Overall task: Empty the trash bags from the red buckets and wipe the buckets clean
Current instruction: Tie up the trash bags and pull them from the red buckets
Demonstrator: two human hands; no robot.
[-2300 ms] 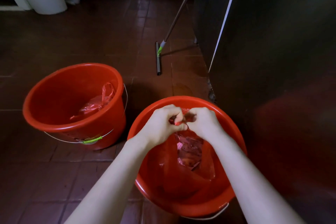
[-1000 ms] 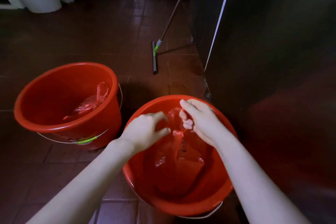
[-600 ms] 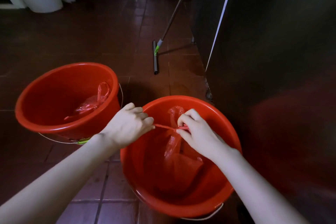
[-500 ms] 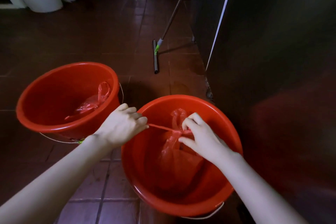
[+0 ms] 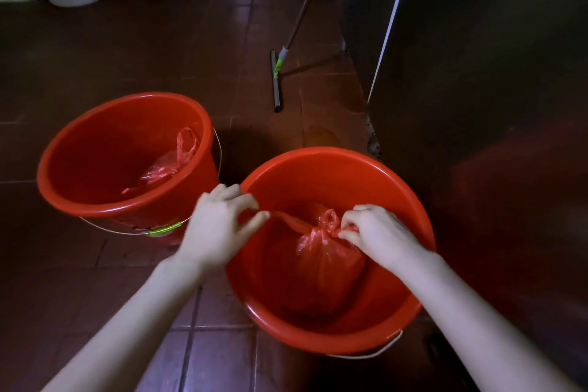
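Knot point(image 5: 329, 227) is sitting tighter than half a second ago. Left hand point(image 5: 219, 229) fingers point(image 5: 254, 223) are pinching the stretched tail point(image 5: 288, 221), right hand point(image 5: 378, 235) fingers point(image 5: 348, 235) pinching beside the knot; trash bag point(image 5: 321, 264) is lying between them inside near bucket point(image 5: 318, 332). Second bag point(image 5: 168, 165) is lying in far bucket point(image 5: 63, 175).

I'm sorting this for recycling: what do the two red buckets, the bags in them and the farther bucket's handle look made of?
The near bucket and far bucket: likely moulded plastic, glossy; the rims catch highlights. The near bag and far bag: thin translucent plastic film, crinkled and shiny. The far bucket's handle: seems thin metal wire with a green grip, probably plastic.
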